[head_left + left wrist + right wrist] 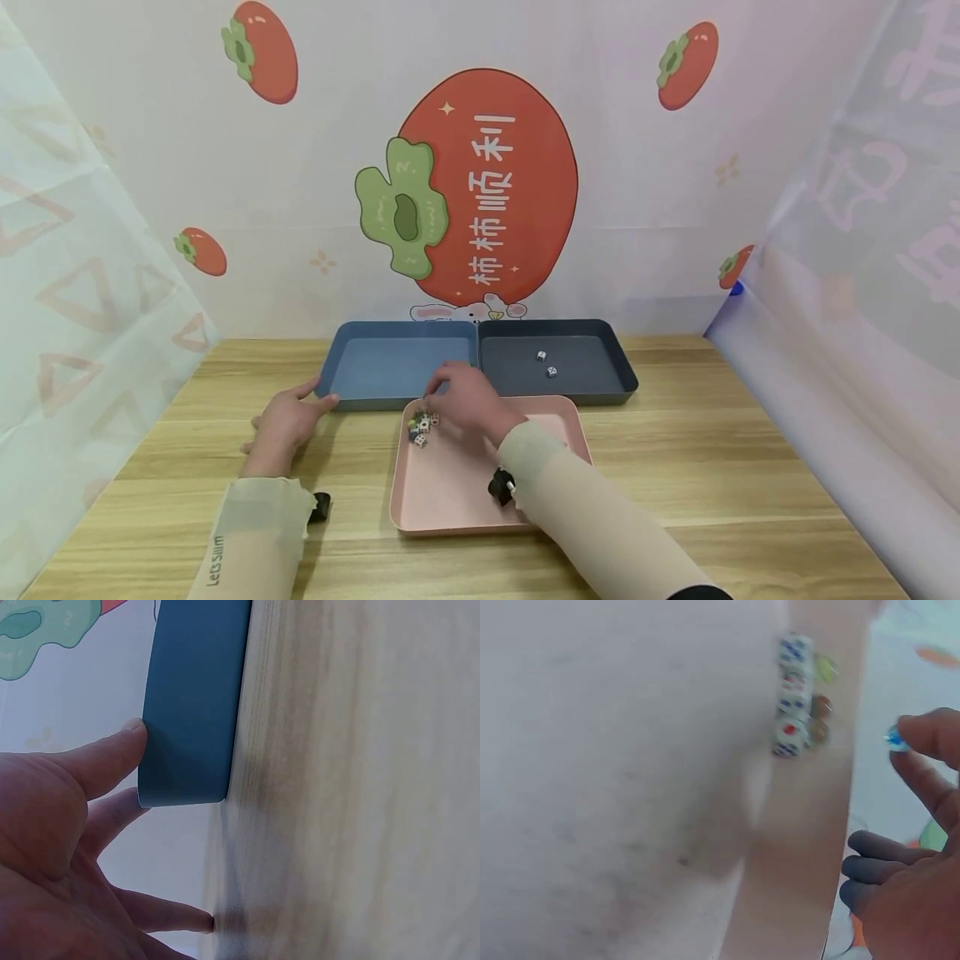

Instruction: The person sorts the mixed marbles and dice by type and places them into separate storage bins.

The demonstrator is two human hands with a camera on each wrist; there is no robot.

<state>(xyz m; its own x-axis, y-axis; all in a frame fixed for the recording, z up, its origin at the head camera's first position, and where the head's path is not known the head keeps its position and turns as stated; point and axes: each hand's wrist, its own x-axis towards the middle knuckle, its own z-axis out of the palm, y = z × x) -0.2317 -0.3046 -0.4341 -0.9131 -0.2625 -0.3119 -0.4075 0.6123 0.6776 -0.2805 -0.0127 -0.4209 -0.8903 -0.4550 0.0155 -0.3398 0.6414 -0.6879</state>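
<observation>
My right hand (468, 400) is over the far left corner of the pink tray (450, 508). In the right wrist view its thumb and forefinger pinch a small clear-and-blue marble (895, 739), other fingers apart from it. White dice (791, 735) and several coloured marbles (825, 669) cluster in that corner. My left hand (288, 417) is at the near left corner of the blue tray (390, 402). Its thumb and forefinger touch the corner from outside, fingers spread and fairly straight, as the left wrist view shows.
To the right of the blue tray, side against side, stands a dark grey tray (585, 390) with two white dice (552, 372) in it. Behind the trays hangs a printed backdrop (645, 208). The wooden table (712, 500) extends on both sides of the pink tray.
</observation>
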